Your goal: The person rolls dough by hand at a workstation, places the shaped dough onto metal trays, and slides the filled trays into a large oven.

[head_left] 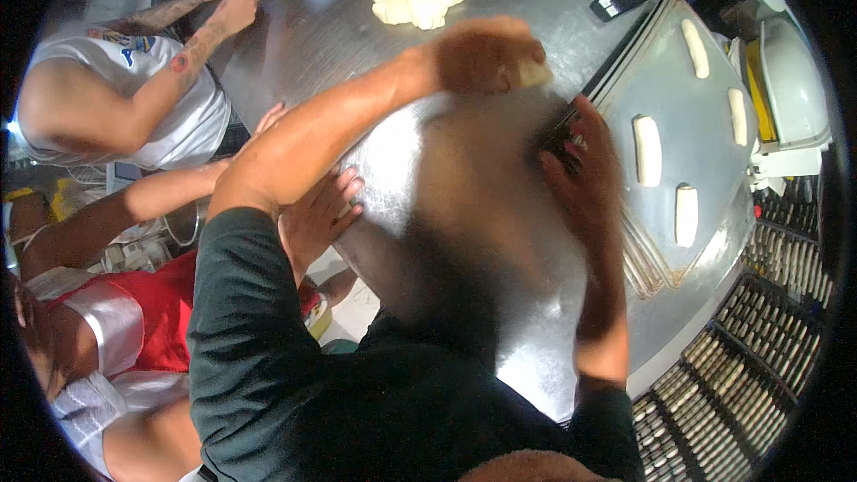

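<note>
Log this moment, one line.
left hand: holding dough piece | right hand: beside tray | tray: four dough rolls

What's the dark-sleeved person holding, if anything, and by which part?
Their left hand appears to hold a dough piece by its left side; blur hides the exact grip. The right hand holds nothing visible.

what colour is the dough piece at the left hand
The dough piece is pale cream; head view.
</note>
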A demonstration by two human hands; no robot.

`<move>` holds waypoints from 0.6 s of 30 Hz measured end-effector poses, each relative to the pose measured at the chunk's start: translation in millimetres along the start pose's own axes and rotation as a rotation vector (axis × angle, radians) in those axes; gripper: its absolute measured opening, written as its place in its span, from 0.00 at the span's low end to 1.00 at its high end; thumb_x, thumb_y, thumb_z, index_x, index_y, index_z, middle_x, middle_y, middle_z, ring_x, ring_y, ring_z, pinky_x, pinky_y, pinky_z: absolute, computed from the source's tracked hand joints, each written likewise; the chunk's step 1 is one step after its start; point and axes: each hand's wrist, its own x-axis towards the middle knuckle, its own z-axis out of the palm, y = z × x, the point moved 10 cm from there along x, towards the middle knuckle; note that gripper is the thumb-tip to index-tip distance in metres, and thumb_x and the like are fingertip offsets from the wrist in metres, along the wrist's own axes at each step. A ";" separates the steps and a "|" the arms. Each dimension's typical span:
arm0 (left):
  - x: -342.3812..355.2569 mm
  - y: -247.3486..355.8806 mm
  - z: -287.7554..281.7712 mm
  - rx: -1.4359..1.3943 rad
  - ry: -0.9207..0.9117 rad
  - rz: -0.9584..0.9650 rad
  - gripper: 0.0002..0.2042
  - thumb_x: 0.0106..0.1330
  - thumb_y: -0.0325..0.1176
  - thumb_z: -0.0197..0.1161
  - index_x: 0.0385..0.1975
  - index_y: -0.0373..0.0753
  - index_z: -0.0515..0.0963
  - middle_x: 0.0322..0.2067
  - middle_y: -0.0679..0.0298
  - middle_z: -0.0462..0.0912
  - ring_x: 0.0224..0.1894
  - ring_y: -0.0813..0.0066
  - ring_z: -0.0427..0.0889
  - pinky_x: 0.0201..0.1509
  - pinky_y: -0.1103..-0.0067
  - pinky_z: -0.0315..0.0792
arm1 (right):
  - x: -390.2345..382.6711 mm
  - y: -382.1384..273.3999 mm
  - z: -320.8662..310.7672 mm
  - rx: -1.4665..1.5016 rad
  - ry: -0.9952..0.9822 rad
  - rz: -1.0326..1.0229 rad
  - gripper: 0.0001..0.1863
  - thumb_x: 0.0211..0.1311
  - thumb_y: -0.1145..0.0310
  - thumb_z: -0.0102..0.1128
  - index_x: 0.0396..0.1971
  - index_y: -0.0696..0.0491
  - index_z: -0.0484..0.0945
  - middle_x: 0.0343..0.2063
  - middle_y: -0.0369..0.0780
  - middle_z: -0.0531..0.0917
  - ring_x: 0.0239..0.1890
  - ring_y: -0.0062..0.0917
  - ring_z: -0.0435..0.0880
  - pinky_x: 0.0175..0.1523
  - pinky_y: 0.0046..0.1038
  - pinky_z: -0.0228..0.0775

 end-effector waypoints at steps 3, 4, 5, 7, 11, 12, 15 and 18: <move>-22.2 3.4 16.0 -0.008 -0.201 -0.049 0.29 0.56 0.40 0.74 0.59 0.41 0.77 0.55 0.51 0.80 0.61 0.49 0.77 0.68 0.64 0.72 | 35.1 -24.1 66.0 -0.323 -0.026 -0.199 0.37 0.57 0.77 0.65 0.69 0.57 0.64 0.67 0.53 0.70 0.67 0.51 0.71 0.69 0.51 0.65; -43.1 -16.6 1.0 0.069 -0.242 0.082 0.32 0.56 0.41 0.76 0.63 0.41 0.75 0.60 0.49 0.78 0.64 0.50 0.76 0.73 0.64 0.67 | 41.5 -27.1 91.8 -0.373 -0.098 -0.221 0.36 0.57 0.75 0.64 0.68 0.56 0.65 0.68 0.55 0.68 0.67 0.54 0.70 0.69 0.54 0.64; -45.8 -47.0 -25.8 -0.098 -0.335 -0.248 0.35 0.54 0.41 0.78 0.64 0.42 0.75 0.63 0.51 0.76 0.66 0.54 0.74 0.73 0.65 0.67 | 45.8 -8.4 122.1 -0.365 -0.211 -0.137 0.34 0.58 0.73 0.62 0.67 0.55 0.66 0.69 0.55 0.68 0.69 0.57 0.68 0.69 0.58 0.62; -50.5 -106.6 -87.5 0.040 0.074 -0.620 0.34 0.56 0.44 0.77 0.62 0.37 0.76 0.52 0.48 0.85 0.53 0.55 0.86 0.60 0.65 0.78 | 43.2 2.3 143.9 -0.408 -0.247 -0.090 0.31 0.59 0.72 0.61 0.65 0.53 0.69 0.67 0.55 0.69 0.68 0.56 0.68 0.68 0.58 0.64; -57.5 -163.8 -84.9 0.217 0.128 -0.876 0.33 0.60 0.60 0.67 0.58 0.41 0.81 0.47 0.45 0.87 0.50 0.51 0.87 0.60 0.64 0.77 | 36.0 1.0 134.2 -0.376 -0.147 -0.149 0.25 0.59 0.73 0.63 0.59 0.48 0.77 0.60 0.52 0.76 0.63 0.49 0.75 0.64 0.46 0.71; -58.0 -167.2 -85.7 0.186 0.147 -0.906 0.32 0.60 0.58 0.67 0.58 0.42 0.81 0.48 0.47 0.87 0.51 0.52 0.87 0.60 0.65 0.77 | 36.2 3.0 129.3 -0.317 -0.167 -0.134 0.23 0.59 0.73 0.64 0.57 0.47 0.79 0.59 0.51 0.77 0.63 0.48 0.75 0.64 0.45 0.71; -59.5 -163.3 -97.1 0.140 0.263 -1.001 0.26 0.59 0.51 0.68 0.55 0.44 0.83 0.49 0.53 0.88 0.50 0.58 0.87 0.57 0.68 0.78 | -34.8 -21.3 90.5 -0.155 -0.261 -0.094 0.22 0.56 0.74 0.66 0.54 0.49 0.81 0.58 0.50 0.78 0.62 0.47 0.77 0.65 0.41 0.71; -71.7 -125.6 -119.4 -0.330 0.618 -0.939 0.17 0.61 0.39 0.68 0.48 0.41 0.82 0.44 0.58 0.88 0.46 0.69 0.86 0.51 0.74 0.79 | -129.9 -6.9 67.8 0.108 -0.238 -0.083 0.25 0.55 0.79 0.65 0.56 0.51 0.78 0.57 0.48 0.79 0.61 0.45 0.78 0.66 0.39 0.71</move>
